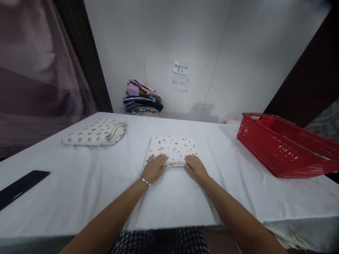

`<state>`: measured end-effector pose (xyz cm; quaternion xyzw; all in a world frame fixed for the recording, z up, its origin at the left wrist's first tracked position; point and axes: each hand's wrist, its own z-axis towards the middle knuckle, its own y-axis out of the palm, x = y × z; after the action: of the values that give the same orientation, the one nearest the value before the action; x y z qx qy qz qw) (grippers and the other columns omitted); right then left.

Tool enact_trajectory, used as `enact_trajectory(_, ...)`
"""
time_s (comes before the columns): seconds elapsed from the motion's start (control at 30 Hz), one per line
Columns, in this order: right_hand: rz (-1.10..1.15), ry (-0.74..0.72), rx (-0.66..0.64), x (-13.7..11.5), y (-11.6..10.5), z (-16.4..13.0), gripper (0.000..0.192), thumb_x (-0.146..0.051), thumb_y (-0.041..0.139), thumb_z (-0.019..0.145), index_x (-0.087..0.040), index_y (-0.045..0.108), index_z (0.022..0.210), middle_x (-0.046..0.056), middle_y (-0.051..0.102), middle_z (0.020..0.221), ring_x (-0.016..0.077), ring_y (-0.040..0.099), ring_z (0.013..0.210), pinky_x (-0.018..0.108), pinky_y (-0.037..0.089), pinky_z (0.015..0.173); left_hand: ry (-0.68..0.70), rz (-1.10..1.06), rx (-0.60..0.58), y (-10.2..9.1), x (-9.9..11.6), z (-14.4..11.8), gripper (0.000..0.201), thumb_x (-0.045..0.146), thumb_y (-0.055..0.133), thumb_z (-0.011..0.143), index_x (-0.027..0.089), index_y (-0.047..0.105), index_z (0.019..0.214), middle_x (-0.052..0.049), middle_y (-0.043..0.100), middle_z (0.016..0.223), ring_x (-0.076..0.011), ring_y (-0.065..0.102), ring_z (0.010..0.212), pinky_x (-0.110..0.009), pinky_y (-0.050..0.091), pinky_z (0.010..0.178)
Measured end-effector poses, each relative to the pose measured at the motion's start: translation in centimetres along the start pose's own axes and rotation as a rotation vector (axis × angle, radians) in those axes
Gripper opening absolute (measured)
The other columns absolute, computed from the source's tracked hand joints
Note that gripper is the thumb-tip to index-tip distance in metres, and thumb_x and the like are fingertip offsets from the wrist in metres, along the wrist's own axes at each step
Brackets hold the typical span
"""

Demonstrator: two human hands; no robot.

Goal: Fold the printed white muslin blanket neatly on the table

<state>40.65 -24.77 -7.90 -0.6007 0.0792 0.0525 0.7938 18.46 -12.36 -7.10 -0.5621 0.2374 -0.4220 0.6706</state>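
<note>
A white cloth with small dark prints [174, 147], folded into a neat flat rectangle, lies at the middle of the table. On its near left corner rests my left hand [155, 167], palm down with the fingers stretched out. My right hand [196, 168] lies likewise on the near right corner, its fingers extended. Folded layers show along the near edge between both hands. Further left lies another folded cloth [92, 133], cream with grey mushroom-like prints, its layers rolled over at the right end.
A red plastic basket [267, 155] with metal handles stands at the right. Several folded fabrics are stacked [144, 100] by the back wall, left of two paper notes [180, 79]. A dark flat object [23, 187] lies at the left on the white-covered table [174, 204].
</note>
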Motion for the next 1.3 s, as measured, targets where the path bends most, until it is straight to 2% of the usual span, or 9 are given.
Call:
enact_trajectory(0.17,0.011,-0.022,0.009,0.1,0.0,-0.1,0.044,-0.037,0.035,0.088,-0.021,0.043,0.128,0.002,0.039,0.135,0.0152,0.027,0.127,0.034,0.013,0.108,0.013,-0.004,-0.047,0.3,0.0,-0.1,0.045,0.035,0.033,0.087,0.027,0.035,0.131,0.002,0.035,0.139,-0.0157,0.023,0.131,-0.038,0.012,0.108)
enact_trajectory(0.4,0.0,-0.066,0.098,0.5,0.6,-0.6,0.043,-0.019,0.04,0.084,-0.021,0.044,0.126,0.005,0.042,0.132,0.019,0.032,0.125,0.041,0.019,0.105,0.016,0.046,0.005,0.0,0.3,-0.3,0.043,0.021,0.037,0.083,0.023,0.042,0.126,-0.003,0.042,0.134,-0.0176,0.033,0.126,-0.039,0.023,0.103)
enact_trajectory(0.5,-0.049,-0.046,0.143,0.7,0.9,-0.7,0.045,-0.012,0.041,0.081,-0.022,0.045,0.125,0.005,0.042,0.132,0.0208,0.031,0.125,0.043,0.019,0.104,0.003,0.106,-0.004,-0.2,0.6,0.0,0.052,0.007,0.036,0.078,0.024,0.041,0.127,-0.003,0.044,0.133,-0.0178,0.035,0.124,-0.04,0.027,0.101)
enact_trajectory(0.63,-0.093,-0.04,0.109,1.0,0.9,-0.6,0.05,-0.006,0.039,0.079,-0.024,0.044,0.126,0.004,0.041,0.133,0.0204,0.031,0.126,0.042,0.021,0.103,0.016,0.193,-0.087,-0.5,0.8,0.6,0.065,-0.003,0.032,0.072,0.025,0.035,0.131,-0.004,0.041,0.135,-0.018,0.035,0.124,-0.039,0.034,0.092)
enact_trajectory(0.83,-0.145,-0.1,0.044,1.9,0.3,-0.2,0.048,-0.006,0.035,0.082,-0.021,0.044,0.127,0.008,0.041,0.133,0.0207,0.034,0.123,0.038,0.029,0.099,0.026,0.342,-0.211,-1.0,1.4,1.5,0.065,-0.002,0.034,0.074,0.024,0.028,0.134,-0.01,0.036,0.135,-0.0238,0.036,0.12,-0.039,0.04,0.082)
enact_trajectory(1.03,-0.232,-0.158,0.024,2.3,-0.4,0.6,0.043,-0.008,0.037,0.082,-0.015,0.045,0.124,0.013,0.045,0.126,0.0221,0.041,0.114,0.035,0.036,0.093,0.042,0.395,-0.192,-0.7,1.7,1.9,0.061,0.001,0.036,0.077,0.026,0.028,0.133,-0.011,0.045,0.122,-0.0239,0.042,0.108,-0.035,0.042,0.076)
enact_trajectory(1.3,-0.227,-0.174,0.022,2.3,-0.9,1.0,0.044,-0.007,0.038,0.08,-0.018,0.043,0.122,0.01,0.053,0.113,0.0189,0.048,0.099,0.031,0.04,0.083,0.068,0.412,-0.194,-0.9,0.8,2.0,0.067,-0.003,0.034,0.073,0.022,0.027,0.134,-0.011,0.049,0.113,-0.0231,0.044,0.1,-0.032,0.041,0.07)
